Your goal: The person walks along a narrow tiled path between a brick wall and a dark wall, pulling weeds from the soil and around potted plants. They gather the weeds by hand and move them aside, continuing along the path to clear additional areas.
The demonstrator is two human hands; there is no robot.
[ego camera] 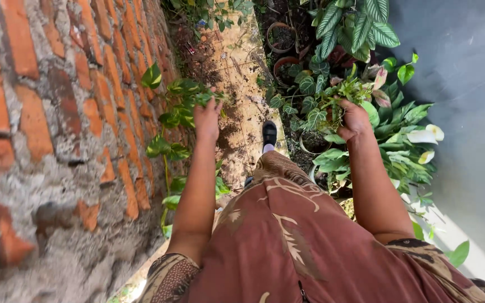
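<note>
Our left hand (207, 119) grips a leafy sprig (197, 100) beside the brick wall (57, 140); our right hand (355, 119) closes on a green plant clump (348, 88).

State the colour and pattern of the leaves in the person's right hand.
Green with pale streaks, a small sprig in the right hand; head view.
</note>
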